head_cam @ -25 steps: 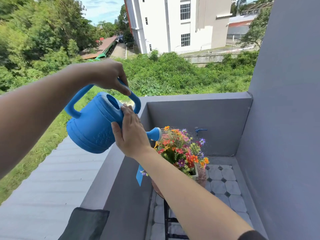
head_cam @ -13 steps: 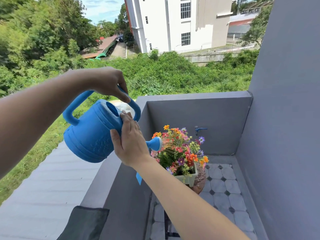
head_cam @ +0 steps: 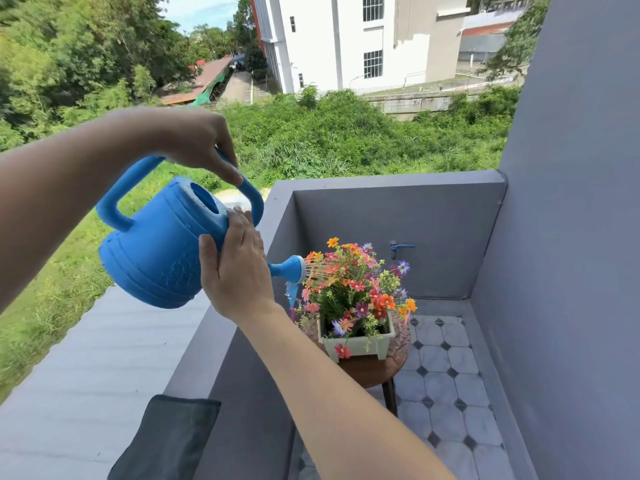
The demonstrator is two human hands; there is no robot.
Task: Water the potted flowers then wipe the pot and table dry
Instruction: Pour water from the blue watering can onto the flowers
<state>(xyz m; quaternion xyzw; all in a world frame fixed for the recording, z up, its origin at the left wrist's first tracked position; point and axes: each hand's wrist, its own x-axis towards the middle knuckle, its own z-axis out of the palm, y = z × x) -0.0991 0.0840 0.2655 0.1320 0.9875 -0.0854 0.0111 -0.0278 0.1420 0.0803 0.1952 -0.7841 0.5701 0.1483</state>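
Observation:
A blue watering can [head_cam: 156, 251] is tilted to the right, and thin streams run from its rose [head_cam: 292, 269] onto the colourful flowers [head_cam: 353, 285]. My left hand [head_cam: 197, 140] grips the can's top handle. My right hand [head_cam: 239, 268] presses flat against the can's front side by the spout. The flowers stand in a pale green rectangular pot [head_cam: 358, 344] on a small round brown table [head_cam: 375, 370], which looks wet on its right side.
A dark grey cloth [head_cam: 166, 441] lies over the grey balcony ledge [head_cam: 221, 327] at the bottom. A blue tap [head_cam: 398, 247] sticks out of the back wall. Grey walls close in behind and on the right. The floor is tiled [head_cam: 446, 386].
The can has sunk lower and the view has dropped, so the pot and table now show in full. Both hands keep their hold. Water keeps falling on the flowers.

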